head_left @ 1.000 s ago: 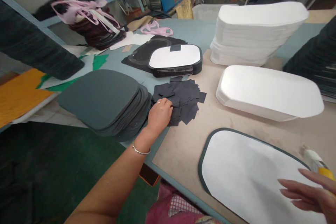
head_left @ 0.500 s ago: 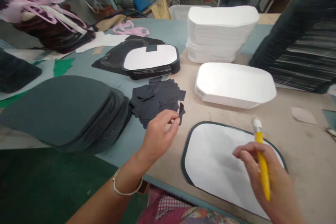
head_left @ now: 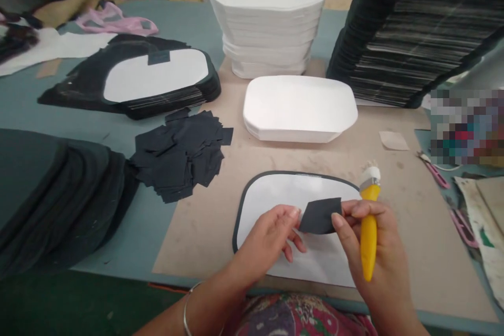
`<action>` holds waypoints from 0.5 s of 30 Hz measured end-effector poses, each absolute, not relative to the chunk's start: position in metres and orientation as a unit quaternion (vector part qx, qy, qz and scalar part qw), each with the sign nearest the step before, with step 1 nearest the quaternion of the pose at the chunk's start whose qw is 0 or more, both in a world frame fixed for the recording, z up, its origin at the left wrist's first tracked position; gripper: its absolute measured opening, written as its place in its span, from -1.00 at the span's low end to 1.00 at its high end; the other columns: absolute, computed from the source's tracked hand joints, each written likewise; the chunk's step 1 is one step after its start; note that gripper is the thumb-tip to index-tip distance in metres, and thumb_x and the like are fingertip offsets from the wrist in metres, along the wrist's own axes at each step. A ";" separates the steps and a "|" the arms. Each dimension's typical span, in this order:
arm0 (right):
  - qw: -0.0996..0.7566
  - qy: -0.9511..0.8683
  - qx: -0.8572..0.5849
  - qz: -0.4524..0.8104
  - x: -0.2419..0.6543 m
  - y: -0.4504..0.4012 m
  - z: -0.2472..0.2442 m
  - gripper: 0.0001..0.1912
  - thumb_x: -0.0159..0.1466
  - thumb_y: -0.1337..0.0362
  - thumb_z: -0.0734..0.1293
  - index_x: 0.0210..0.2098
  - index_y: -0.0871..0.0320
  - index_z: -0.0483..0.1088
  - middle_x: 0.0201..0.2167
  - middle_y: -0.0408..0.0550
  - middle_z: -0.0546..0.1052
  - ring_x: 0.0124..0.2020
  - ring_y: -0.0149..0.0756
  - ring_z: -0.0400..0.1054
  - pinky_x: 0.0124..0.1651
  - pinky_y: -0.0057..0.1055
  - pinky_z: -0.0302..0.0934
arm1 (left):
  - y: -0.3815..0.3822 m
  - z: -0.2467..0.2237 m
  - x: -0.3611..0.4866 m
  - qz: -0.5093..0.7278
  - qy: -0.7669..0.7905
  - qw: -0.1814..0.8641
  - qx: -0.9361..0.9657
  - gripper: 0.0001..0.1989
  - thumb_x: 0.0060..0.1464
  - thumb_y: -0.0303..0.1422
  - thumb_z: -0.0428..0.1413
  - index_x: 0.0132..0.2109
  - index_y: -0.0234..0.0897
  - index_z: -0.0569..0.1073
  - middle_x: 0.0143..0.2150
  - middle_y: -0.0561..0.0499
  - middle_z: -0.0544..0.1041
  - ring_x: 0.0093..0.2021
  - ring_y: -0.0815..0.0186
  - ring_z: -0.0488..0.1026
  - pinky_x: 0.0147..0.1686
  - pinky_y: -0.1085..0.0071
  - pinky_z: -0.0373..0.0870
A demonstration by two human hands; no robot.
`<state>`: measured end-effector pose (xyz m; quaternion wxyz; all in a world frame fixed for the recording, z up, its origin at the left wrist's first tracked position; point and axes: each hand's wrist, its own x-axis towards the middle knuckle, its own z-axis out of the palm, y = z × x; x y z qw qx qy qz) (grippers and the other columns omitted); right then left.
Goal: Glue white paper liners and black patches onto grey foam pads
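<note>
- Left hand [head_left: 263, 236], bangle [head_left: 186, 315] on the wrist, hovers over the sheet with fingers loosely curled, its fingertips at the left end of a small black rectangular fabric scrap [head_left: 319, 215]; whether they grip the scrap cannot be told.
- Right hand [head_left: 374, 236] closes in a narrow grip, thumb and fingers pinching the scrap's right end while also wrapping a yellow-handled brush [head_left: 369, 236] with pale bristles, held upright.
- The scrap is held in the air just above a white rounded sheet with a dark border [head_left: 271, 194], which lies flat on a tan work board [head_left: 417, 257].
- Left of the sheet: a loose pile of black fabric scraps [head_left: 177, 157], beside a tall stack of dark grey rounded pads [head_left: 51, 194] on a blue-grey table [head_left: 129, 236].
- Right of the board: pink-handled scissors [head_left: 435, 170] and a small beige scrap [head_left: 394, 140].
- Beyond: a low stack of white foam pads [head_left: 299, 107], a taller white stack [head_left: 268, 21], a black stack topped with a white sheet [head_left: 155, 76], and a leaning stack of dark pads [head_left: 413, 31].
</note>
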<state>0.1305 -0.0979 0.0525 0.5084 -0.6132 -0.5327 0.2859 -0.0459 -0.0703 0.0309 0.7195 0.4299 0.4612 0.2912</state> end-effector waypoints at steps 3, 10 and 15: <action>0.495 -0.543 -0.606 0.304 0.133 -0.092 0.046 -0.80 0.36 0.26 0.36 -0.15 0.03 0.21 -0.19 -0.12 0.41 -0.27 -0.39 0.41 -0.21 -0.46 0.36 | -0.053 0.028 -0.038 0.268 0.436 0.795 0.325 -0.60 0.25 0.01 0.06 -0.20 -0.28 0.38 -0.40 -0.01 0.52 -0.54 0.37 0.47 -0.66 0.55 0.20; 0.359 -0.583 -0.679 0.266 0.143 -0.058 0.016 -0.85 0.36 0.21 0.29 -0.18 0.04 0.18 -0.37 -0.20 0.39 -0.45 -0.36 0.34 -0.35 -0.40 0.22 | -0.014 0.019 -0.032 0.233 0.585 0.499 0.595 -0.81 0.23 -0.27 0.08 -0.35 -0.22 0.36 -0.52 0.10 0.44 -0.56 0.38 0.40 -0.51 0.46 0.18; 0.277 -0.630 -0.700 0.189 0.144 -0.042 0.006 -0.88 0.34 0.24 0.25 -0.16 0.05 0.19 -0.33 -0.11 0.47 -0.39 -0.21 0.40 -0.33 -0.35 0.17 | 0.000 0.021 -0.022 0.105 0.630 0.282 0.716 -0.84 0.23 -0.29 0.08 -0.34 -0.20 0.42 -0.46 0.03 0.55 -0.43 0.22 0.49 -0.46 0.35 0.08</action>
